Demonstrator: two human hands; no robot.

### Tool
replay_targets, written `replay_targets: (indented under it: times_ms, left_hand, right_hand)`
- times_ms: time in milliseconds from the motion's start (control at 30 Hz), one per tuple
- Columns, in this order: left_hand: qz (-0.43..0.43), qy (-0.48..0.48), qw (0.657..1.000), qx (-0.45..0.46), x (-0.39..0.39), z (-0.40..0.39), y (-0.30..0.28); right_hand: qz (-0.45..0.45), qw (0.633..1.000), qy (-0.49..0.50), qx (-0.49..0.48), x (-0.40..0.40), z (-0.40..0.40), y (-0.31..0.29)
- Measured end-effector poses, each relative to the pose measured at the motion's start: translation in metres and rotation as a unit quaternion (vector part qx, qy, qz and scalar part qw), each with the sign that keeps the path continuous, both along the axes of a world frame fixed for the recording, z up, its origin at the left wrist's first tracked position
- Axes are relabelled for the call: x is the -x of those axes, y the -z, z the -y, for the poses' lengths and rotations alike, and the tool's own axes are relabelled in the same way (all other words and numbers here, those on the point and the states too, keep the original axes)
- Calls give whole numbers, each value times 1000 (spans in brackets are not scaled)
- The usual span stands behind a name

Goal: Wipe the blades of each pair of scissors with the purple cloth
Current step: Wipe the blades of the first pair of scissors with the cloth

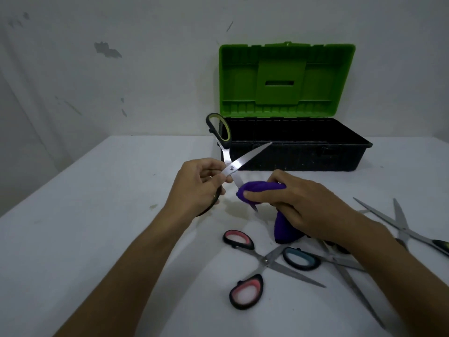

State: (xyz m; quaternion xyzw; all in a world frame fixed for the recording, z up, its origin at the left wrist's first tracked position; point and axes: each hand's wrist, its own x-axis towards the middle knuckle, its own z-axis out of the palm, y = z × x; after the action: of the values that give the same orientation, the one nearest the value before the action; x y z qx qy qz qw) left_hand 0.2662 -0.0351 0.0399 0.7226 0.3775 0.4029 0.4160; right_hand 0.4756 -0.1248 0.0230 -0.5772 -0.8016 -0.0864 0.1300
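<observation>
My left hand [196,186] grips a pair of yellow-and-black-handled scissors [239,161] near the pivot, held above the table with the blades spread wide. One blade points up-right toward the toolbox. The other blade runs down into the purple cloth [257,188], which my right hand [298,203] pinches around it; only that blade's tip shows below the cloth. A tail of the cloth hangs under my right palm. One handle loop sticks up in front of the toolbox; the other is hidden behind my left hand.
An open toolbox [294,152] with a green lid stands at the back of the white table [97,215]. Pink-handled scissors [252,263], blue-handled scissors [306,259] and another pair [403,227] lie at the near right, partly under my right forearm.
</observation>
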Motion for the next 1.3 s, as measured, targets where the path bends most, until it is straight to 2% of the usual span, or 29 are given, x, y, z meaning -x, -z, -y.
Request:
replay_targets:
  times_ms: [167, 300, 500, 700, 833, 933, 1033, 1167, 1300]
  left_hand:
    - [7, -35, 999, -14, 6, -7, 2]
    - [-13, -6, 1000, 1, -3, -2, 5]
    - [8, -35, 999, 18, 6, -15, 8]
    - [-21, -31, 999, -21, -4, -7, 9]
    - [13, -33, 999, 2, -1, -10, 7]
    - [40, -59, 997, 33, 10, -19, 6]
    - [32, -72, 996, 34, 12, -23, 9]
    - [6, -14, 999, 38, 2, -12, 10]
    - [3, 18, 999, 49, -1, -8, 9]
  right_hand:
    - [3, 1000, -12, -21, 1, 5, 0]
    - [3, 999, -2, -40, 4, -6, 4]
    - [28, 999, -4, 39, -1, 7, 3]
    - [14, 998, -12, -55, 0, -3, 6]
    - [-4, 1000, -24, -18, 3, -4, 7]
    - [26, 999, -17, 28, -1, 2, 6]
    - [14, 1000, -17, 0, 4, 7, 2]
    - [14, 999, -12, -44, 10, -3, 6]
    - [13, 1000, -14, -5, 11, -2, 8]
